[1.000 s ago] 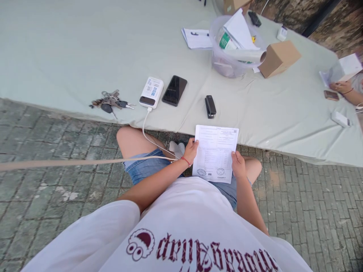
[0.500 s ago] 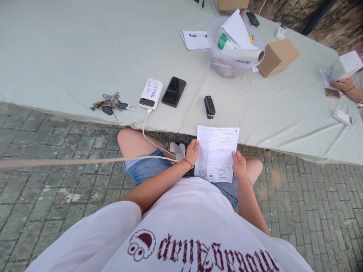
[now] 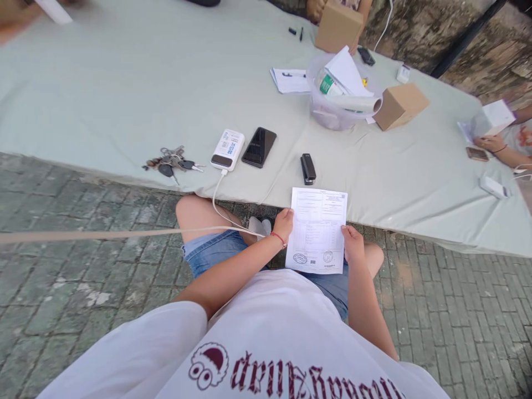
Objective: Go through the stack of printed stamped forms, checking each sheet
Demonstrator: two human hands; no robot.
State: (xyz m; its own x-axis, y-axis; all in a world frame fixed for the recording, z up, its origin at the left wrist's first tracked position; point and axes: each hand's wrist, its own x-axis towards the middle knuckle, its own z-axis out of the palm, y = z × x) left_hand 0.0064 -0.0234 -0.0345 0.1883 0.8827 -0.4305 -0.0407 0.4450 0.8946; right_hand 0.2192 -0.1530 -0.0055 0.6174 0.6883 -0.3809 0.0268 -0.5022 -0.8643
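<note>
A printed sheet of paper [image 3: 318,233] with round stamps near its lower edge is held over my lap, in front of the table edge. My left hand [image 3: 284,224] grips its left side, thumb on top. On the opposite side, my right hand [image 3: 353,242] pinches the right edge. Whether it is one sheet or several, I cannot tell. Just beyond the paper's top, a black stapler [image 3: 308,169] lies on the table. Farther left are a black phone [image 3: 259,147] and a white power bank [image 3: 228,149] with a cable plugged in.
Keys [image 3: 172,162] lie near the front edge of the cloth-covered table [image 3: 124,100]. A clear tub [image 3: 332,119] with papers and a roll stands behind, beside a cardboard box [image 3: 401,106]. At the right, another person's hand [image 3: 491,144] holds a white box [image 3: 494,117].
The view has tilted up slightly, so the table things sit lower and more of the far side shows. Both hands keep hold of the paper, which looks a little straighter.
</note>
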